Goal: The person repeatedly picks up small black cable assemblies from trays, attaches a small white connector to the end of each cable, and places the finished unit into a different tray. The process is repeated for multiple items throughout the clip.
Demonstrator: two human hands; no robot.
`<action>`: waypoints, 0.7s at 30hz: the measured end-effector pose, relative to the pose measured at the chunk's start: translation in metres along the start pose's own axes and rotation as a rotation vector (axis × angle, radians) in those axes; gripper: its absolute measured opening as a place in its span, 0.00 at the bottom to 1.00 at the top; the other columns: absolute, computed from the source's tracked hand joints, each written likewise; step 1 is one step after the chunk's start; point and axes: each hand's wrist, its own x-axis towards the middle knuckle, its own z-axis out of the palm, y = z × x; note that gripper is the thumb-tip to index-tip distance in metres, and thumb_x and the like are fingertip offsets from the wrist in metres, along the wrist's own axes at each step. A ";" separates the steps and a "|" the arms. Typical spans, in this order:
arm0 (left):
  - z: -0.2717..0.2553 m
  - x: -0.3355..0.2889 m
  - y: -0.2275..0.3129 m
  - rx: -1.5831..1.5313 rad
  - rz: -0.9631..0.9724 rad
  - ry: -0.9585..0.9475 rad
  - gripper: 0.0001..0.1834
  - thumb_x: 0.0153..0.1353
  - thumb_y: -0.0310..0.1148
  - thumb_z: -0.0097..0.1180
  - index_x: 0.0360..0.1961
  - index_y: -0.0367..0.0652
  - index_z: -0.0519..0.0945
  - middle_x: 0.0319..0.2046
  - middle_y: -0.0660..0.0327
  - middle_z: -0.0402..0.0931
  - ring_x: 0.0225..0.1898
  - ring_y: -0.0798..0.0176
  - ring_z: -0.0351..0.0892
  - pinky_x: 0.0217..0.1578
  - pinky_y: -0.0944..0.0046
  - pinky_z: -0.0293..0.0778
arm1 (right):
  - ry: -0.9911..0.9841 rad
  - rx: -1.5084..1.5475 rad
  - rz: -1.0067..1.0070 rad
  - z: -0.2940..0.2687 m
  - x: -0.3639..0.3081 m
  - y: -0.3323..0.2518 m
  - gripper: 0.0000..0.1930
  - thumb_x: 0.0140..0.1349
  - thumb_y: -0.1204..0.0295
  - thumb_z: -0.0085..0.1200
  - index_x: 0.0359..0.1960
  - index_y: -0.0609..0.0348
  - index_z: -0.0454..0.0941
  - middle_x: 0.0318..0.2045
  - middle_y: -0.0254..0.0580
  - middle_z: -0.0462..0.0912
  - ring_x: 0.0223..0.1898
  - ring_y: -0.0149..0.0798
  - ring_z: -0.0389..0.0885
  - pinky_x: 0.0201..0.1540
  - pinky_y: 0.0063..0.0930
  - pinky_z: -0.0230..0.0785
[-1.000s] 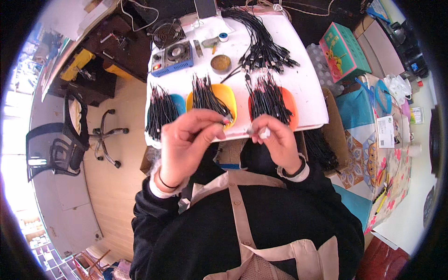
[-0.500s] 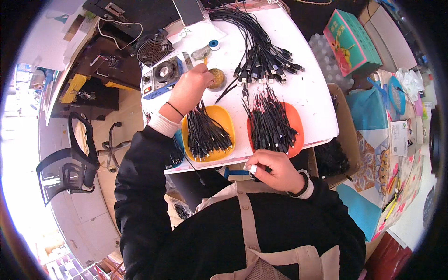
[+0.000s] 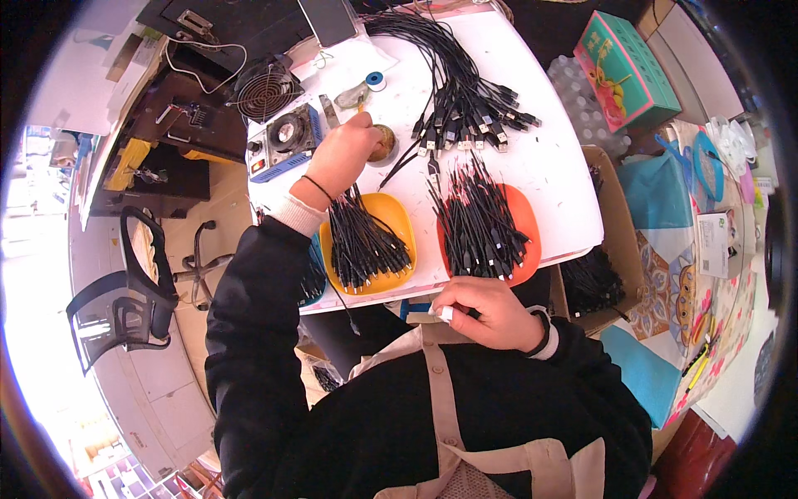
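Cables (image 3: 370, 241) crowd the middle of the frame, and my left hand (image 3: 347, 151) is up above them, right by the round tin (image 3: 385, 143) with brown stuff inside. Fingers bent inward, knuckles on top, fingertips tucked out of sight: I can't tell whether they pinch anything. Down at lower centre, my right hand (image 3: 486, 314) sits just below the orange bowl (image 3: 528, 229), fingers curled, a white wrap (image 3: 446, 314) showing on one of them; whether it grips something, I can't tell either.

One bunch of these black cables lies in the yellow bowl (image 3: 397, 214) at centre, tips fanned toward me, and another bunch leans in the orange one to its right. A blue bowl (image 3: 317, 254) peeks out beside my left sleeve (image 3: 258, 274). One loose cable end (image 3: 355, 328) dangles past the table's front edge, near that sleeve.

Up top, a long bundle (image 3: 453, 75) spreads its plugs across the white table (image 3: 565, 195). Upper left of centre, there's a blue machine (image 3: 287, 135) with a round opening, a black fan (image 3: 264, 96) behind it, and a little spool (image 3: 376, 81) off to the right.
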 end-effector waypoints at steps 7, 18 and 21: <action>-0.042 -0.030 -0.016 -0.077 0.023 0.234 0.06 0.51 0.25 0.62 0.31 0.36 0.81 0.29 0.54 0.74 0.33 0.50 0.76 0.34 0.57 0.72 | 0.019 -0.038 0.024 0.003 -0.002 -0.004 0.04 0.57 0.80 0.52 0.34 0.62 0.77 0.30 0.41 0.79 0.28 0.37 0.77 0.32 0.25 0.68; -0.067 -0.067 -0.093 0.126 -0.256 0.249 0.06 0.51 0.26 0.61 0.30 0.34 0.81 0.29 0.52 0.76 0.33 0.49 0.77 0.37 0.56 0.73 | -0.082 -0.062 0.089 0.012 0.003 -0.009 0.06 0.59 0.75 0.52 0.37 0.62 0.75 0.31 0.45 0.78 0.33 0.47 0.78 0.36 0.33 0.70; -0.062 -0.065 -0.104 0.150 -0.246 0.234 0.05 0.53 0.27 0.59 0.28 0.36 0.80 0.30 0.52 0.73 0.33 0.48 0.77 0.37 0.54 0.74 | -0.082 -0.076 0.098 0.012 0.005 -0.009 0.05 0.59 0.75 0.52 0.37 0.62 0.75 0.31 0.45 0.78 0.33 0.47 0.78 0.36 0.33 0.70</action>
